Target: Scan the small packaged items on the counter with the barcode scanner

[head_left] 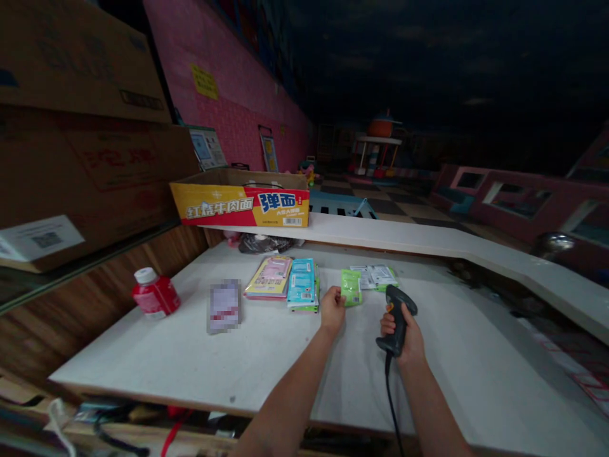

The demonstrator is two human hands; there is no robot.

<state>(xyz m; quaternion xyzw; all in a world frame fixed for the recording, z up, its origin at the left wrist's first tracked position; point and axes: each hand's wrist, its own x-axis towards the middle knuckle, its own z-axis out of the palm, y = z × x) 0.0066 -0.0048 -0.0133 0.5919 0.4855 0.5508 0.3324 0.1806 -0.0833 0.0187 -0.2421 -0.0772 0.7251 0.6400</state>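
My left hand (333, 311) pinches the edge of a small green packet (351, 287) above the white tabletop (190, 362). Wrapped around the handle of a black barcode scanner (398, 320) is my right hand (410, 336); the scanner's cable hangs down past the table's front edge. Behind the green packet lie white-and-green packets (375, 277). Left of my left hand is a stack of blue packets (302, 282), with yellow-and-pink packets (269, 277) beside it.
A red bottle with a white cap (155, 293) and a blurred-out pale item (224, 306) stand at the left. A yellow-and-red cardboard box (242, 206) sits on the raised back ledge (380, 230). Large brown cartons (85, 158) are stacked at far left.
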